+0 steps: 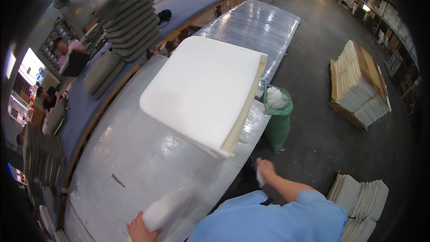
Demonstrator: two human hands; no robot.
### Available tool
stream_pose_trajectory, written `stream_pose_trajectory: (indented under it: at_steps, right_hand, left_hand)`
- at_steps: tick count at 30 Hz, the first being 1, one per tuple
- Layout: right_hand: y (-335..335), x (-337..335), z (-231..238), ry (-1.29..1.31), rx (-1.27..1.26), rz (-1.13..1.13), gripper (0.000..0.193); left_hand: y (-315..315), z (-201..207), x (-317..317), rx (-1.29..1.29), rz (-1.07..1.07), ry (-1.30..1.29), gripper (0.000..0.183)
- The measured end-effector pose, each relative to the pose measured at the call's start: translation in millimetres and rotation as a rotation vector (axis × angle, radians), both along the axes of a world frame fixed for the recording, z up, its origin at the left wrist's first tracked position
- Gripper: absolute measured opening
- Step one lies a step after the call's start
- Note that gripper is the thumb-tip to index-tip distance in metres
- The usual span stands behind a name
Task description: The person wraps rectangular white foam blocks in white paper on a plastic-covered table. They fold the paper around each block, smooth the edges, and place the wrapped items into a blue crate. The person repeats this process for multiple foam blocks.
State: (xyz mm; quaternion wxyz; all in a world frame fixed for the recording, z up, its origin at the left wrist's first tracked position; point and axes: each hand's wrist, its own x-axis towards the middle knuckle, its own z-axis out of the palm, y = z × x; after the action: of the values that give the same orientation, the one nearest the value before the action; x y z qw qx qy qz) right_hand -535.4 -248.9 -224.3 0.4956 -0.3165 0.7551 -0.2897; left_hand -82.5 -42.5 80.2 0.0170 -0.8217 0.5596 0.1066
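Note:
My left hand is low over the near end of the plastic-covered table. Its fingers close on the edge of a white, soft-looking piece, which motion blurs; whether it is foam or wadding I cannot tell. Off the table's right edge, my right hand is closed around a small tuft of white stuffing that pokes out below the fingers. Beyond the hands, white rounded foam cushion pads lie stacked on the table. A green sack stands beside the table, with white fluffy stuffing showing at its mouth.
Along the left runs a blue-covered table bearing tall stacks of grey cushions. Two people handle cushions behind it. At right, a pallet of stacked pale pads sits on the floor; more pads stand behind my right arm.

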Motion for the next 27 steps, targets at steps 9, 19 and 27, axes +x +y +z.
stream_pose_trajectory:
  at_steps: [9, 19, 27]
  right_hand:
    - [-317, -174, -10, 0.412, -0.373, -0.089, 0.042]
    - [-437, -174, -77, 0.939, -0.682, 0.334, 0.044]
    - [-412, -181, -98, 0.933, -0.264, 0.898, 0.042]
  left_hand:
    - [-40, -26, -27, 0.424, 0.383, -0.12, 0.079]
    - [-103, -27, -81, 0.312, 0.807, -0.256, 0.057]
    - [-80, -24, -117, 0.325, 0.591, -0.199, 0.061]
